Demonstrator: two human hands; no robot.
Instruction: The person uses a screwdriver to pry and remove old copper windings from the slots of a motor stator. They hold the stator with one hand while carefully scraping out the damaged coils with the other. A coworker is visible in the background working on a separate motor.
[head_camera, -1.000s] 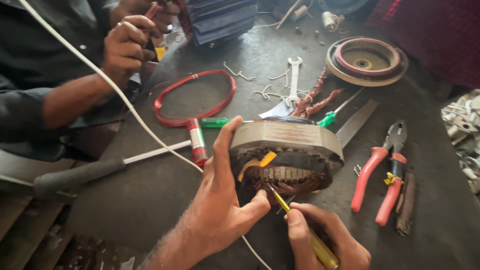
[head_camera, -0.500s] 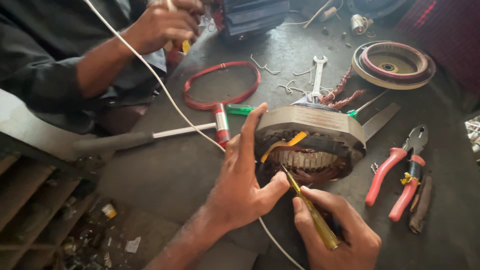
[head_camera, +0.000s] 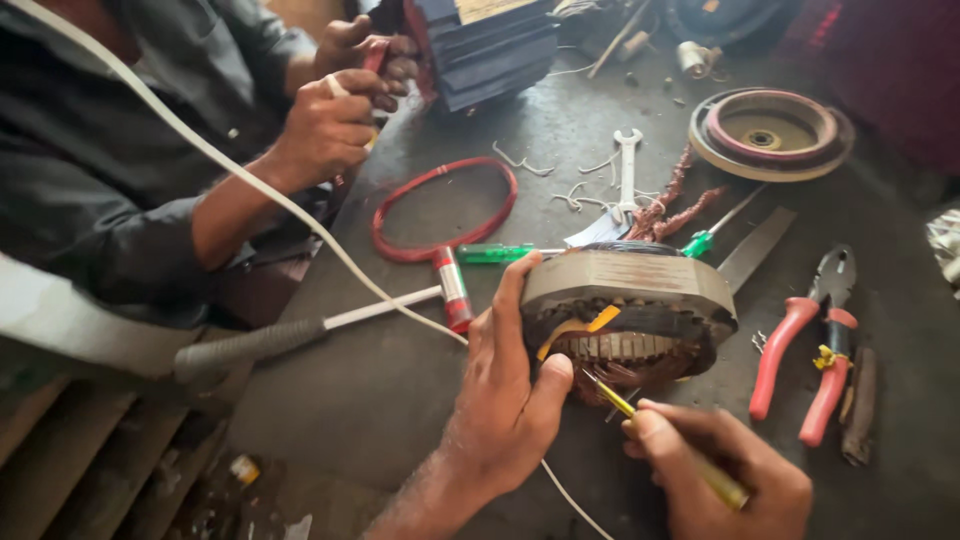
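On the grey surface, a round motor core stands on edge, near and centre. It looks heavy and rigid, best gripped by its steel rim, since the copper windings inside seem delicate. The left hand clamps that rim; the right hand pinches a yellow screwdriver, tip at the windings. Red pliers lie right.

head | looks steeply down | close over workbench | single view
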